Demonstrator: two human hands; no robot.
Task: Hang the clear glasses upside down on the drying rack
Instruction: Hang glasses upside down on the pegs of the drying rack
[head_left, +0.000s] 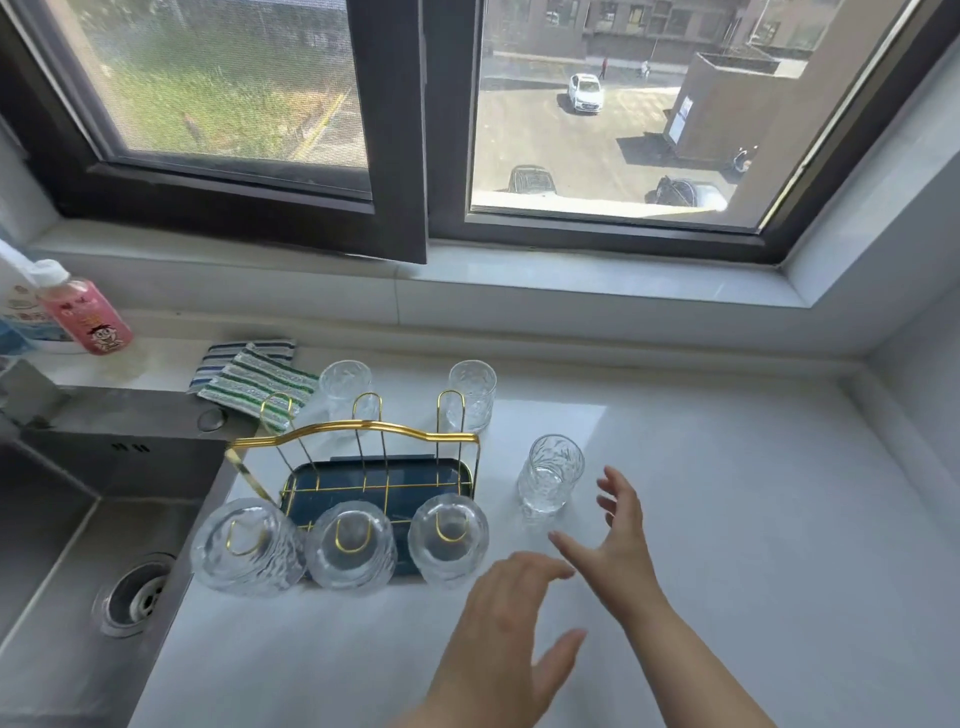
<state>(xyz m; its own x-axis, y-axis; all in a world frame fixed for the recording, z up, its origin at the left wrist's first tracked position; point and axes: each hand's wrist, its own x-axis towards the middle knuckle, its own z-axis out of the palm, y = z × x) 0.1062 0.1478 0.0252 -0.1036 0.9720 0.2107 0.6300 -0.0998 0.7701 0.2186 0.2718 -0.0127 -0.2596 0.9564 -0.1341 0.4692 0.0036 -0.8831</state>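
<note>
A gold wire drying rack (358, 431) with a dark blue tray (457, 475) stands on the white counter. Three clear glasses hang upside down on its near prongs: one at the left (247, 545), one in the middle (350, 553), one at the right (448, 540). An upright clear glass (550, 480) stands just right of the rack. Two more upright glasses (345, 387) (472, 395) stand behind the rack. My right hand (613, 540) is open, close to the right of the upright glass, not touching it. My left hand (509, 634) hovers open in front of the rack, holding nothing.
A steel sink (78, 545) with a drain lies left of the rack. Striped cloths (249, 374) lie behind it. A pink bottle (85, 312) and a white bottle (13, 306) stand at the far left. A window sill (519, 291) runs along the back.
</note>
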